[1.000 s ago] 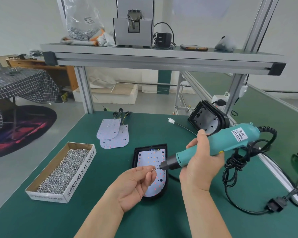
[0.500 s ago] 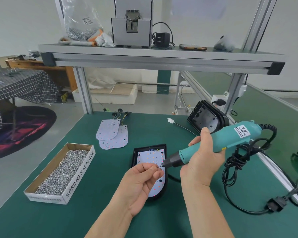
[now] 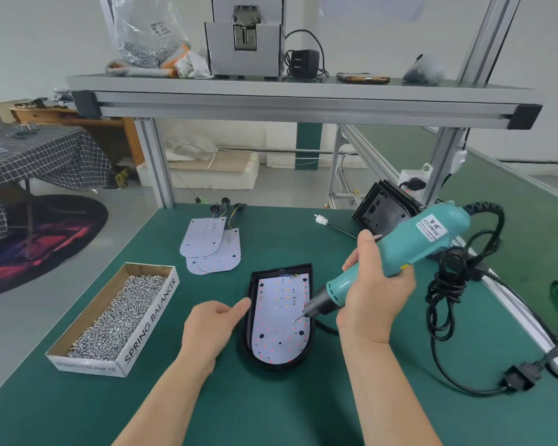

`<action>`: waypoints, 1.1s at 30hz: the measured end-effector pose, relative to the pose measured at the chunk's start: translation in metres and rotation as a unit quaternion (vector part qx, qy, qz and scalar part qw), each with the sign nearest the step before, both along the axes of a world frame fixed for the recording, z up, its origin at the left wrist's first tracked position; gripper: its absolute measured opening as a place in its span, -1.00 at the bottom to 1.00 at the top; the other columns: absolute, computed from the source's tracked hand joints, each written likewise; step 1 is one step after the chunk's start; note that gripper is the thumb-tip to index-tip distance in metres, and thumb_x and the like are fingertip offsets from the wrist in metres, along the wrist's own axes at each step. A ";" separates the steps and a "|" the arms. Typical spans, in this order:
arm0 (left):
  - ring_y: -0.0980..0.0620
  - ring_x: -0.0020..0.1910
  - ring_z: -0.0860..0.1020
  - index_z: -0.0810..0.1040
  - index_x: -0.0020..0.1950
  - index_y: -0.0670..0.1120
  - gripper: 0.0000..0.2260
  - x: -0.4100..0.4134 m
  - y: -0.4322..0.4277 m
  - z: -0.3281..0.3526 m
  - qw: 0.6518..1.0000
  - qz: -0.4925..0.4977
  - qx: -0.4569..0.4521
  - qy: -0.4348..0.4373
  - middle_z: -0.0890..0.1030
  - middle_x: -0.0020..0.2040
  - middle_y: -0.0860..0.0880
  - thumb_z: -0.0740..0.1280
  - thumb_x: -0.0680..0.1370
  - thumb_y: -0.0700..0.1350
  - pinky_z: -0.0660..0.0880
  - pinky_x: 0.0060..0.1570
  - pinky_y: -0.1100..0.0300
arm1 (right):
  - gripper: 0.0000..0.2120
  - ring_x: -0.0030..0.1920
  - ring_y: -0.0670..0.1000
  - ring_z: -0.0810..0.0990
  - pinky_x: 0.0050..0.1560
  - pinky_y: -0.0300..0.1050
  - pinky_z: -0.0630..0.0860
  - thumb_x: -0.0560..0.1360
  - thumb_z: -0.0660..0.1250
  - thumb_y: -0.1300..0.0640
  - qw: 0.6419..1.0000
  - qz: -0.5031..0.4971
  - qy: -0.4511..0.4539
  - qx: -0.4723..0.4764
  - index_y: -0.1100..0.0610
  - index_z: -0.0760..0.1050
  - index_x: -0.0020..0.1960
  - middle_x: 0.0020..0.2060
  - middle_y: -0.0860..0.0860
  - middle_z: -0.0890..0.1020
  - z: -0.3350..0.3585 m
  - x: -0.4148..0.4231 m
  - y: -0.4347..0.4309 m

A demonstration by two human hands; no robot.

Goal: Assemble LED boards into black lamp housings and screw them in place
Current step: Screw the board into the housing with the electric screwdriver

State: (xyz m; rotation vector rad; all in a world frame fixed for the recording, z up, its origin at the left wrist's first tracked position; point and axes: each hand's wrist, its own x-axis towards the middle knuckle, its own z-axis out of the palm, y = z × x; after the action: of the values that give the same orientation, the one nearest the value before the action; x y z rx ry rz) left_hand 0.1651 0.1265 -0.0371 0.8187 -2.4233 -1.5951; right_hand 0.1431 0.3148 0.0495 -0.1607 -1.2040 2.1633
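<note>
A screw on the bit tip, I am lowering the teal electric screwdriver [image 3: 397, 255] toward an LED board [image 3: 281, 320] seated in its black lamp housing [image 3: 279, 317] on a green bench mat [image 3: 239, 407].

My right hand [image 3: 372, 300] is wrapping its fingers tight around the smooth plastic barrel, bit slanting down-left just above the board's right side; my left hand [image 3: 211, 326] is resting on the mat with fingers loosely curled, gripping nothing, thumb touching the housing's left rim. The board is flat and pale, round at the near end, dotted with red and orange points. Spare LED boards [image 3: 211, 247] are lying fanned farther back, a cardboard box of shiny screws [image 3: 118, 317] sitting left, a second housing [image 3: 384, 209] leaning at right beside the coiled black cord [image 3: 448, 284]. Open mat is stretching along the near edge, grey concrete floor beyond.
</note>
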 end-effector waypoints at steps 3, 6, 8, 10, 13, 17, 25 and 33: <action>-0.03 -0.44 0.13 0.11 -0.46 -0.02 -0.38 -0.010 0.010 0.000 0.990 -0.068 -0.105 -0.069 0.14 -0.50 0.07 0.52 0.34 0.23 0.04 -0.37 0.15 | -0.82 -0.46 -0.02 0.42 -0.38 -0.23 0.42 0.43 0.43 0.12 0.997 0.032 0.026 0.068 -0.03 0.51 -0.31 -0.49 -0.03 0.47 -0.005 0.002 -0.009; -0.01 -0.46 0.25 0.21 -0.37 -0.04 -0.45 -0.018 0.019 0.007 0.966 -0.101 -0.195 -0.137 0.29 -0.45 0.06 0.51 0.26 0.27 0.14 -0.43 0.22 | -0.82 -0.43 0.05 0.41 -0.35 -0.12 0.43 0.44 0.43 0.11 0.989 0.049 0.045 0.134 0.07 0.47 -0.28 -0.45 0.04 0.45 -0.011 0.003 -0.016; -0.01 -0.44 0.26 0.23 -0.33 -0.05 -0.45 -0.022 0.022 0.009 0.965 -0.121 -0.180 -0.145 0.30 -0.41 0.05 0.52 0.25 0.26 0.17 -0.42 0.21 | -0.79 -0.42 0.06 0.40 -0.35 -0.07 0.42 0.45 0.43 0.11 0.984 0.056 0.049 0.161 0.13 0.45 -0.27 -0.45 0.03 0.45 -0.015 0.004 -0.019; -0.01 -0.40 0.24 0.24 -0.30 -0.06 -0.47 -0.025 0.024 0.008 0.972 -0.131 -0.141 -0.135 0.28 -0.37 0.03 0.54 0.24 0.21 0.16 -0.38 0.19 | -0.80 -0.44 0.00 0.41 -0.36 -0.12 0.42 0.46 0.43 0.15 0.982 0.054 0.051 0.176 0.14 0.45 -0.27 -0.47 -0.05 0.45 -0.020 0.004 -0.021; 0.00 -0.37 0.26 0.32 -0.26 -0.07 -0.53 -0.028 0.027 0.008 0.978 -0.133 -0.099 -0.128 0.32 -0.31 0.01 0.56 0.27 0.14 0.18 -0.38 0.19 | -0.78 -0.44 -0.03 0.41 -0.35 -0.16 0.43 0.46 0.44 0.16 0.978 0.050 0.049 0.197 0.21 0.44 -0.26 -0.48 -0.11 0.46 -0.027 0.002 -0.021; -0.07 -0.25 0.52 0.58 -0.08 -0.21 -0.50 -0.030 0.029 0.008 0.979 -0.151 -0.049 -0.128 0.63 -0.16 -0.09 0.53 0.19 0.13 0.43 -0.24 0.11 | -0.76 -0.45 -0.08 0.42 -0.33 -0.24 0.42 0.46 0.43 0.16 0.976 0.042 0.045 0.210 0.26 0.44 -0.25 -0.48 -0.14 0.46 -0.032 0.000 -0.020; -0.05 -0.26 0.45 0.53 -0.15 -0.16 -0.53 -0.031 0.029 0.003 0.982 -0.147 -0.028 -0.115 0.56 -0.19 -0.07 0.50 0.14 0.14 0.34 -0.23 0.13 | -0.79 -0.44 -0.07 0.44 -0.33 -0.20 0.44 0.44 0.44 0.14 0.976 0.039 0.029 0.212 0.23 0.46 -0.23 -0.47 -0.14 0.48 -0.035 -0.003 -0.022; -0.03 -0.33 0.30 0.30 -0.29 -0.06 -0.50 -0.034 0.028 -0.003 0.983 -0.140 -0.055 -0.105 0.39 -0.30 0.00 0.57 0.24 0.16 0.21 -0.30 0.16 | -0.70 -0.41 -0.02 0.42 -0.35 -0.09 0.44 0.41 0.44 0.00 0.970 0.081 0.040 0.227 0.19 0.43 -0.25 -0.45 -0.07 0.47 -0.036 -0.004 -0.027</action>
State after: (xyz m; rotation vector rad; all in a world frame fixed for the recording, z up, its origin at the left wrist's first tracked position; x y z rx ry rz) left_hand 0.1314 0.1543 -0.0403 0.6844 -2.8569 -1.5105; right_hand 0.1387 0.2880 0.0134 0.2266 -1.6757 1.9423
